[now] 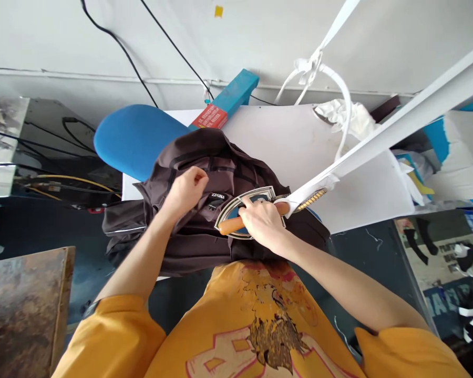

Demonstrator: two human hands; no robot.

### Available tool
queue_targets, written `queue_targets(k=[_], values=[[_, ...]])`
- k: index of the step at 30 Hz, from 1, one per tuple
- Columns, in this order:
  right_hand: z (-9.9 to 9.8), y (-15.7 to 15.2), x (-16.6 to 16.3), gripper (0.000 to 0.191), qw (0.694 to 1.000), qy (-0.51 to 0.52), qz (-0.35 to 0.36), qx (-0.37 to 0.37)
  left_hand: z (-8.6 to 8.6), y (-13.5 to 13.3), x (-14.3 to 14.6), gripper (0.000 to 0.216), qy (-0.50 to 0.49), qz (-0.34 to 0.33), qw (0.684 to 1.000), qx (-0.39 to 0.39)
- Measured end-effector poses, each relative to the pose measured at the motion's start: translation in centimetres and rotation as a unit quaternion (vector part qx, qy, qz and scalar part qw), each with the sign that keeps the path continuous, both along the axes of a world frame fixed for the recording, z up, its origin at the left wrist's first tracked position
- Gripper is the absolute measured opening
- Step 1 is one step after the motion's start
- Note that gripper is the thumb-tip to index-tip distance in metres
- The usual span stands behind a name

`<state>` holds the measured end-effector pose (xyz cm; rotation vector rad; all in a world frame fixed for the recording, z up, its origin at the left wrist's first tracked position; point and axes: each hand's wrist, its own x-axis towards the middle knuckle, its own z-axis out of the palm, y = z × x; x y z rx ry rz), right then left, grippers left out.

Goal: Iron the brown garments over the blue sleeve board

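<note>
A dark brown garment (211, 247) with a ZEGNA label (217, 196) lies spread in front of me. My right hand (262, 218) is wrapped round the orange-brown handle of a steam iron (232, 226), which rests on the garment to the right of the label. The iron's soleplate is hidden beneath its body. Above the garment's left part, my left hand (187, 191) has its fingers curled closed. Its fingertips turn away from me, so whether it pinches any cloth is hidden.
A white-topped table (362, 205) carries the garment. Behind it are a blue padded board (137, 136) and a blue arm (236, 94) with a red label. A white rail (394, 126) slants in from the right, near a white hose (347, 100). A worn brown board (23, 310) stands at lower left.
</note>
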<state>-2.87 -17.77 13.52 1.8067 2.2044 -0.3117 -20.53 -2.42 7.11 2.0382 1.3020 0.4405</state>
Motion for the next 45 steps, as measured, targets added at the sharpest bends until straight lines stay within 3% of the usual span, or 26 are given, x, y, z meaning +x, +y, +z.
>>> queue_targets(k=[3,5,8,12,17,23,28,33,38,41,45], values=[[-0.2,-0.7,0.9,0.036,1.0,0.001,0.008,0.014,2.2,0.0,-0.8,0.012,-0.035,0.013,0.999,0.01],[-0.2,-1.6,2.4,0.037,1.0,-0.012,0.007,0.012,2.4,-0.7,-1.0,0.013,-0.03,0.004,1.0,-0.007],[0.0,-3.5,6.1,0.039,0.999,-0.039,-0.013,-0.013,1.2,-1.8,-1.0,0.014,-0.021,-0.005,0.999,-0.047],[-0.1,-6.3,12.6,0.038,0.992,-0.064,-0.093,-0.059,-0.5,-3.2,-0.6,0.017,-0.025,0.017,0.998,-0.06],[-1.6,-8.9,20.5,0.04,0.983,-0.071,-0.159,-0.053,-1.3,-4.7,1.1,0.02,-0.021,0.037,0.997,-0.071],[-2.8,-9.5,25.5,0.032,0.977,-0.058,-0.197,-0.051,-2.1,-6.6,3.2,0.019,-0.031,0.014,0.996,-0.079],[-1.8,-8.7,23.4,0.032,0.977,-0.06,-0.204,-0.025,-2.3,-7.9,3.3,0.019,-0.05,0.014,0.996,-0.078],[-0.9,-6.3,15.4,0.034,0.99,-0.027,-0.137,-0.017,-2.3,-9.1,2.4,0.019,-0.063,0.028,0.994,-0.086],[-0.7,-3.8,8.1,0.026,1.0,0.008,-0.012,0.0,-1.9,-9.0,1.5,0.021,-0.069,0.035,0.993,-0.087],[-0.6,-3.9,7.8,0.029,1.0,-0.002,0.011,-0.007,-1.1,-7.7,1.8,0.019,-0.068,0.031,0.995,-0.062],[-0.5,-6.0,12.5,0.042,0.996,-0.057,-0.055,-0.048,-0.4,-4.6,5.8,0.019,-0.05,-0.042,0.998,0.005]])
